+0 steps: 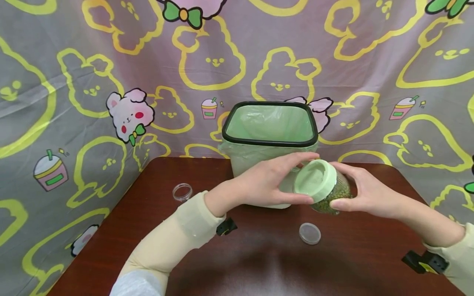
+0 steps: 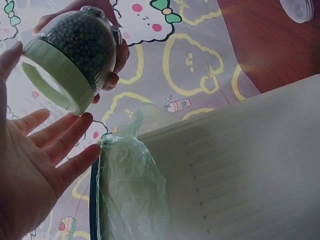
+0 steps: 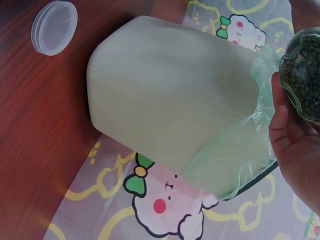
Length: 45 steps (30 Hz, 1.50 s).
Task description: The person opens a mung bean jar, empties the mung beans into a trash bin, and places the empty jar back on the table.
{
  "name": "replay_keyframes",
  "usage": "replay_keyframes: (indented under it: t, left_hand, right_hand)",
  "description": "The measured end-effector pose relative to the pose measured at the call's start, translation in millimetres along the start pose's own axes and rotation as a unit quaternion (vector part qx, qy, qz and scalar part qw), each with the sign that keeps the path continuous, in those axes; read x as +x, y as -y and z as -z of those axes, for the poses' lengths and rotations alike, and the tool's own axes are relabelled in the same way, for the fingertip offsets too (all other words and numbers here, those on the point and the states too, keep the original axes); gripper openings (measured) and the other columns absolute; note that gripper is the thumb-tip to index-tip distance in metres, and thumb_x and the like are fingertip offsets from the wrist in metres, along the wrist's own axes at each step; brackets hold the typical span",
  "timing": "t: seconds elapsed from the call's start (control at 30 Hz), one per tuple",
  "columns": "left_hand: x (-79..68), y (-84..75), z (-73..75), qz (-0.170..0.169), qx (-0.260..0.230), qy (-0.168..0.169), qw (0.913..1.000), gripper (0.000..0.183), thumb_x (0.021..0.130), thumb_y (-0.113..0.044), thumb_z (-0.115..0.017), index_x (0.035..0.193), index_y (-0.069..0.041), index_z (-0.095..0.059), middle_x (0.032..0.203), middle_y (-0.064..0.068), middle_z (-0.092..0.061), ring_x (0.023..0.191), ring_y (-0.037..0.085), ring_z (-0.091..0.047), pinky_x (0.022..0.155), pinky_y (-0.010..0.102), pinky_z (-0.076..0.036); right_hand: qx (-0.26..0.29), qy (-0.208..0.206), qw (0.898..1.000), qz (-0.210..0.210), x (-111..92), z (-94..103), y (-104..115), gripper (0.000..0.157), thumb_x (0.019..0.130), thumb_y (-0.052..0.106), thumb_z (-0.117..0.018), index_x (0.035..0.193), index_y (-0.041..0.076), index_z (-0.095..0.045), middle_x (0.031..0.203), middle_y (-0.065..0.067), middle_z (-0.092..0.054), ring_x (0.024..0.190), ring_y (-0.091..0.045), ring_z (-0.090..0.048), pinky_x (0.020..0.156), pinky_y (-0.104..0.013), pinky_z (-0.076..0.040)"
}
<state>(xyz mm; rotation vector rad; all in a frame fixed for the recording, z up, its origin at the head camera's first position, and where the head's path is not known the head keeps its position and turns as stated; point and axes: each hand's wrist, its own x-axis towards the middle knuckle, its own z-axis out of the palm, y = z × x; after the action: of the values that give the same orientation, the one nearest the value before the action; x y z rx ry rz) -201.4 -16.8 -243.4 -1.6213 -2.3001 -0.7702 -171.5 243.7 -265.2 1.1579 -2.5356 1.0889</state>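
A clear ribbed jar [image 1: 338, 192] of small green beans, like mung beans, is held tilted above the table, its pale green lid [image 1: 314, 181] towards the left. My right hand [image 1: 374, 193] grips the jar's body, thumb in front and fingers behind. Around the lid, my left hand [image 1: 264, 181] spreads its thumb and fingers on opposite sides. In the left wrist view, the fingers of that hand [image 2: 37, 160] are extended and their tips are at the rim of the lid [image 2: 60, 75]. The right wrist view shows the jar [image 3: 302, 75] only in part.
A pale bin [image 1: 242, 162] with a black rim and a green liner bag [image 1: 268, 119] stands behind the hands. On the brown table [image 1: 252, 250] lie a clear round lid [image 1: 310, 233] and a clear ring-shaped piece [image 1: 182, 192]. Patterned cloth [image 1: 237, 53] hangs around the table.
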Motion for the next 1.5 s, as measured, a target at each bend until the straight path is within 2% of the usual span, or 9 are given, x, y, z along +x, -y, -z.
replay_keyframes:
  t: [0.27,0.37,0.53,0.73,0.9,1.0,1.1,1.23,1.5]
  left_hand:
    - [-0.7,4.8,2.9,-0.020,-0.053,0.016,0.9983,0.089,0.080,-0.036,-0.080,0.150,-0.011,-0.031,0.144,-0.004,-0.044,0.127,-0.002,-0.039,0.104,0.017,-0.029]
    - [-0.7,6.1,2.7,-0.021,-0.073,0.026,0.9967,0.089,0.081,-0.033,-0.080,0.151,-0.012,-0.029,0.144,-0.003,-0.045,0.127,-0.004,-0.038,0.104,0.020,-0.032]
    - [-0.4,6.9,0.5,-0.031,-0.079,0.018,0.9962,0.086,0.081,-0.032,-0.079,0.149,-0.011,-0.031,0.139,-0.001,-0.050,0.125,-0.002,-0.042,0.103,0.025,-0.035]
    - [-0.4,3.9,-2.4,-0.001,-0.039,0.002,0.9993,0.085,0.080,-0.039,-0.079,0.147,-0.012,-0.036,0.132,-0.004,-0.054,0.117,-0.003,-0.048,0.099,0.018,-0.036]
    - [-0.3,2.1,-5.3,0.004,0.027,-0.011,0.9996,0.083,0.080,-0.045,-0.077,0.146,-0.011,-0.039,0.130,-0.004,-0.056,0.114,0.000,-0.051,0.096,0.016,-0.037]
    - [-0.6,2.2,-6.0,0.008,0.041,-0.010,0.9991,0.085,0.080,-0.048,-0.076,0.147,-0.012,-0.038,0.134,-0.004,-0.054,0.119,0.001,-0.048,0.098,0.017,-0.036]
    - [-1.3,3.5,-4.4,0.018,0.013,0.000,0.9997,0.087,0.079,-0.049,-0.077,0.149,-0.016,-0.035,0.142,-0.006,-0.046,0.126,0.000,-0.040,0.102,0.016,-0.031]
    - [-1.7,5.8,0.2,0.018,-0.061,0.013,0.9979,0.089,0.079,-0.041,-0.079,0.150,-0.018,-0.030,0.147,-0.010,-0.038,0.131,0.000,-0.035,0.106,0.017,-0.027]
    - [-1.5,7.1,1.7,-0.005,-0.154,0.040,0.9872,0.086,0.081,-0.025,-0.080,0.150,-0.015,-0.029,0.145,-0.006,-0.041,0.128,-0.002,-0.036,0.105,0.025,-0.033]
  right_hand:
    - [0.002,0.002,1.000,0.000,0.2,0.1,0.0,0.064,0.071,0.008,-0.079,0.130,0.007,-0.053,0.105,0.003,-0.062,0.092,-0.011,-0.057,0.075,-0.022,-0.048]
    - [0.003,0.003,1.000,-0.004,0.1,0.4,0.8,0.064,0.072,0.009,-0.079,0.130,0.007,-0.053,0.106,0.002,-0.062,0.093,-0.011,-0.057,0.076,-0.023,-0.048]
    - [-0.001,0.005,1.000,-0.009,-0.3,0.0,0.8,0.064,0.072,0.010,-0.079,0.130,0.006,-0.053,0.107,0.003,-0.062,0.093,-0.011,-0.057,0.076,-0.023,-0.048]
    - [0.003,0.004,1.000,-0.008,-0.4,-0.3,0.4,0.062,0.072,0.009,-0.078,0.128,0.007,-0.054,0.105,0.002,-0.062,0.092,-0.011,-0.057,0.076,-0.023,-0.048]
    - [0.004,0.000,1.000,0.000,-0.9,-0.3,-0.3,0.060,0.072,0.008,-0.078,0.127,0.006,-0.054,0.104,0.003,-0.062,0.091,-0.010,-0.057,0.075,-0.021,-0.047]
    - [0.001,-0.003,1.000,0.001,-1.4,-0.5,-0.9,0.061,0.071,0.007,-0.079,0.127,0.005,-0.054,0.104,0.003,-0.062,0.091,-0.010,-0.057,0.076,-0.020,-0.046]
    - [0.002,-0.006,1.000,0.001,-1.7,-0.5,-1.2,0.062,0.071,0.007,-0.079,0.128,0.005,-0.054,0.105,0.003,-0.062,0.092,-0.010,-0.056,0.077,-0.020,-0.046]
    - [0.007,-0.007,1.000,0.003,-2.0,-0.4,-1.2,0.062,0.071,0.007,-0.078,0.127,0.006,-0.054,0.104,0.003,-0.062,0.092,-0.010,-0.056,0.077,-0.020,-0.045]
    - [0.005,0.002,1.000,-0.009,-1.2,-0.9,-0.7,0.062,0.072,0.009,-0.078,0.129,0.006,-0.053,0.106,0.002,-0.062,0.092,-0.011,-0.057,0.076,-0.023,-0.047]
